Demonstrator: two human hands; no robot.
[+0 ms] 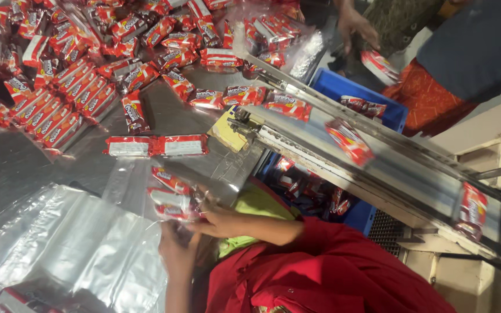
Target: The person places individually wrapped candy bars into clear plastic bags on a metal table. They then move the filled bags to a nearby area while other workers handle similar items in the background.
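Both your hands meet near the near edge of the steel table (18,168): your left hand (176,246) is curled around the mouth of a clear plastic bag (169,194), and your right hand (220,221) pinches the same bag, which holds a few red snack packets (170,203). More clear bags (76,249) lie flat at the near left corner, two packets end to end (156,145) sit mid-table, and a large heap of packets (71,64) covers the far side. Beside the table's right edge a conveyor (378,168) carries single packets over a blue crate (355,93), where another person's hand (355,26) reaches in at the far end.
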